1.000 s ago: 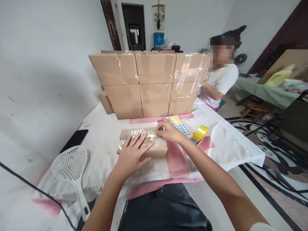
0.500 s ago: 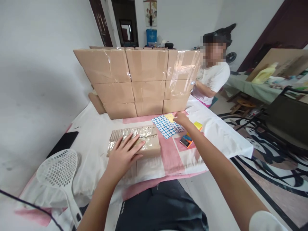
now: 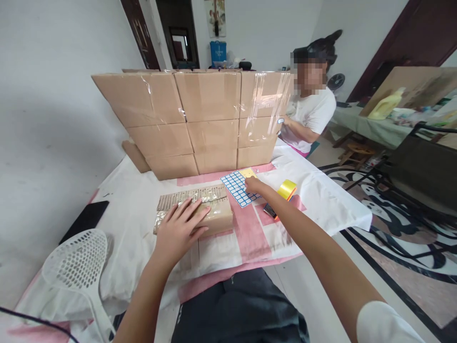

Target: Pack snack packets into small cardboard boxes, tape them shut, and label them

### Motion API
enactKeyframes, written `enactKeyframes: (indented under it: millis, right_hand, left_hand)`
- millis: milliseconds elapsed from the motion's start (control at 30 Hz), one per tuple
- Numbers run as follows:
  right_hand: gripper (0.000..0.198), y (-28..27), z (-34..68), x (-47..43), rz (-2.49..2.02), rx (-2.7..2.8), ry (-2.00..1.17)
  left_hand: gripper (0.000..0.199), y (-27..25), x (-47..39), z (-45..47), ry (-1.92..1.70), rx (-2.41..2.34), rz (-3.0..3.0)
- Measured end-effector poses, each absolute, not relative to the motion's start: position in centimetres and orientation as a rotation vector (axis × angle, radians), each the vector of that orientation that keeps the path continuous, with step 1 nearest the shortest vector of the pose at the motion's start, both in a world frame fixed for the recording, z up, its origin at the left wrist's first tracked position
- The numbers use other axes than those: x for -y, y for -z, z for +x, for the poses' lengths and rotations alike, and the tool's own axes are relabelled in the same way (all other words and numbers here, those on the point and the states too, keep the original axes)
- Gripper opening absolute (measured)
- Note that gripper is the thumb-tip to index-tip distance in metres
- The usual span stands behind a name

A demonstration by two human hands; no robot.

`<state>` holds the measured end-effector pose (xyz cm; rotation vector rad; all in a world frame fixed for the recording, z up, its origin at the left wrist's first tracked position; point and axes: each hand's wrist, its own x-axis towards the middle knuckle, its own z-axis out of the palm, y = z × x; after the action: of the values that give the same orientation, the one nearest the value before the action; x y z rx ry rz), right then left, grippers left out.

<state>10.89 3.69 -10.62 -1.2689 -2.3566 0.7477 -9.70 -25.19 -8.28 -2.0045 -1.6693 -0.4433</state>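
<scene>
Carton point(image 3: 217, 216) to label sheet point(image 3: 235, 188): the reach has shifted right.
Far left, white skimmer point(image 3: 76, 259) lying at the cloth's edge. Next, left hand point(image 3: 178, 232) flat on the taped carton near the table's front, fingers spread, gripping nothing; same hold as a second ago. Blue-and-white label sheet lies just beyond the carton's right end. Right hand point(image 3: 254, 185), at the carton's top a second ago, then by the sheet's yellow patch, now sits over the grid, fingers curled; cannot tell if a label is pinched. Judgement: the left hand alone steadies the carton while work centres on the labels. Yellow tape roll point(image 3: 286, 189) farther right, near the right forearm.
</scene>
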Motion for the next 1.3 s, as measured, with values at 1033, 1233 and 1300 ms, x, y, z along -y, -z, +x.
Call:
enactKeyframes:
  millis: [1033,1233,1300]
  right_hand:
    - [0.038,7.0,18.0,14.6,-0.579,1.832,-1.345]
    - [0.009,7.2,18.6,16.1,-0.714,1.850,-0.955]
    - [0.007,7.2,18.6,16.4,-0.680,1.876,-0.793]
  left_hand:
    - [0.022,8.1,22.0,1.7,1.643,2.153,-2.003]
    - [0.026,8.3,22.9,3.0,1.895,2.199,-1.940]
    - [0.028,8.2,23.1,3.2,1.936,2.205,-1.902]
